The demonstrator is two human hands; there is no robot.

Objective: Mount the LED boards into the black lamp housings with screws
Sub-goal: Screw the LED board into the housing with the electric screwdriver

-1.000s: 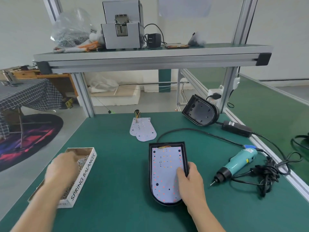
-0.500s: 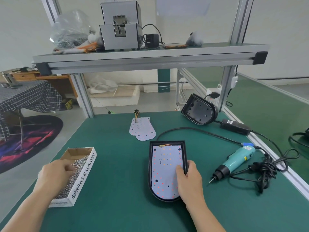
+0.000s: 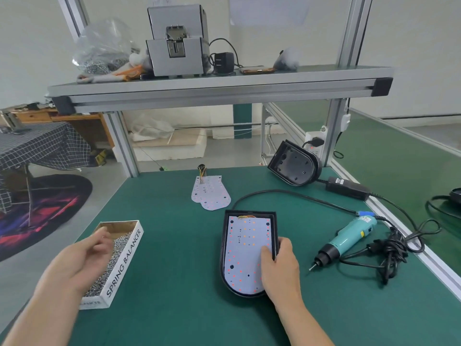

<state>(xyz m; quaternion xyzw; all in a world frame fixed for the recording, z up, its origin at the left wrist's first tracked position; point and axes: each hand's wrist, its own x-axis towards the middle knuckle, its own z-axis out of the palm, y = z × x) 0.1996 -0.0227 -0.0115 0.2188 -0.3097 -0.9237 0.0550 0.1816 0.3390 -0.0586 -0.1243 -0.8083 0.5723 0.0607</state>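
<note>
The right hand [image 3: 280, 270] grips the right wall of the black D-shaped plastic lamp housing [image 3: 249, 213], thumb pressing the white LED board [image 3: 243, 245] seated inside. Left of the housing, the left hand [image 3: 77, 258] hovers over a white cardboard screw box [image 3: 124, 260], its fingers blurred and grasp unclear.

Landmark: lamp housing [image 3: 250, 213], mid-surface [image 3: 174, 245], with an LED board [image 3: 245, 253] seated in it. Right hand [image 3: 280, 268] grips its right rim, thumb on the board.
Left of it: screw box [image 3: 124, 260], left hand [image 3: 82, 258] over the box.
Behind it: loose LED boards [image 3: 210, 193], overlapping.
Behind-right: second housing [image 3: 294, 168] propped on edge near the frame post [image 3: 331, 136], power adapter [image 3: 348, 188] beside it.
Right: electric screwdriver [image 3: 349, 237] lying flat, cable bundle [image 3: 391, 253] just beyond.
</note>
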